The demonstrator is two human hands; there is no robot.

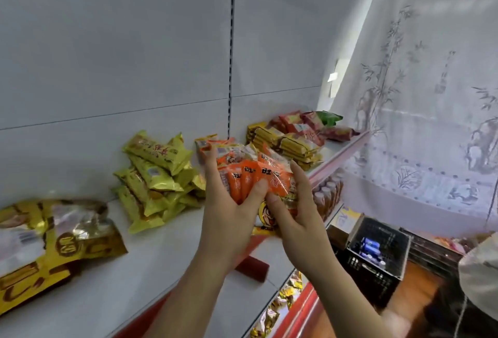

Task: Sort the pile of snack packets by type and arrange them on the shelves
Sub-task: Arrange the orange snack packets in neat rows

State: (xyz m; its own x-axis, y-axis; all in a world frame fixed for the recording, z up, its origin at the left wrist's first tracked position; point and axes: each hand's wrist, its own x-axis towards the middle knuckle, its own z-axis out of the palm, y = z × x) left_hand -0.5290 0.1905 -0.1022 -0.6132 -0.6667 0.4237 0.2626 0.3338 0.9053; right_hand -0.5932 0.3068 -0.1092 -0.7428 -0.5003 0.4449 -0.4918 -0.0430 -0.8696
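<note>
Both the left hand (229, 203) and right hand (293, 211) are pinching the orange packets (258, 176); squaring them, probably, before setting them on the shelf (161, 256).

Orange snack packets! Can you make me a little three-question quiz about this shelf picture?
1. True or false: both hands grip the orange packets.
2. Which pile lies just left of the left hand? A) yellow-green packets B) bottles C) black crate
3. Fill in: the right hand holds the bundle above the white ____.

Key: 1 true; 2 A; 3 shelf.
</note>
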